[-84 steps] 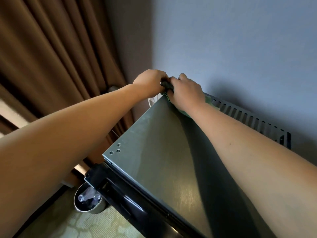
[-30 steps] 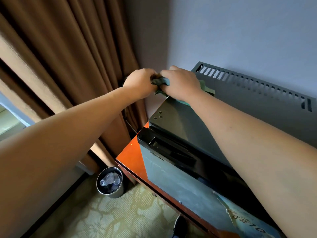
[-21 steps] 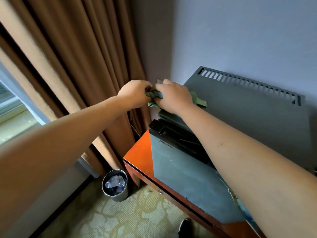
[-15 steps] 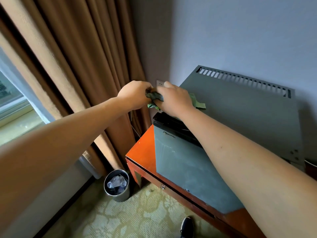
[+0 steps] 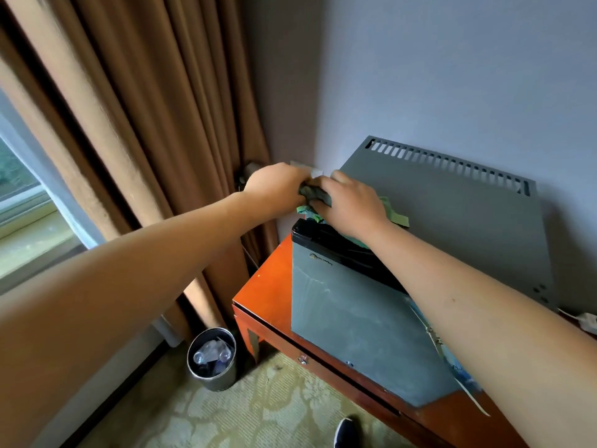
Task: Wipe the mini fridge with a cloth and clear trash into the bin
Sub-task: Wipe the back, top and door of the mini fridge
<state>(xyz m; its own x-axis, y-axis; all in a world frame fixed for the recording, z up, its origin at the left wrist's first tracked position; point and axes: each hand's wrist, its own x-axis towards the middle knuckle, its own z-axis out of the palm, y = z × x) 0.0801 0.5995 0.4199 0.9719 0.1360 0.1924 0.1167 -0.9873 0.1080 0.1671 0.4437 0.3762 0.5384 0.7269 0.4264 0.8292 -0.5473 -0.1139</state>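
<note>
- A plain grey wall point(image 5: 452, 66) fills the upper right and meets a second wall at a corner behind the hands.
- Brown curtains point(image 5: 135, 130) hang in long folds down the left, with a window point(image 5: 19, 202) and its pale sill at the far left edge.
- A grey mini fridge point(image 5: 452, 227) stands on an orange-red wooden table point(image 5: 268, 286), pushed back close to the wall. Its flat top has a row of vent slots along the back edge, and a black strip runs along the top of the door.
- A small logo sits on the door's upper left corner; it is too small to read. A printed sheet at the door's lower right is mostly hidden by the right forearm, its writing unreadable.
- Patterned yellow-green carpet point(image 5: 258, 412) lies open in front of the table, and the toe of a dark shoe point(image 5: 347, 430) shows at the bottom edge.
- A round metal bin point(image 5: 211, 360) stands on the carpet just beside the table's left leg, with clear plastic trash inside.
- The right hand point(image 5: 350, 205) lies over a green cloth point(image 5: 395, 215) at the fridge top's front left corner, fingers curled round it.
- The left hand point(image 5: 274, 185), just off the fridge's left edge, grips the bunched end of the cloth, touching the right hand.
</note>
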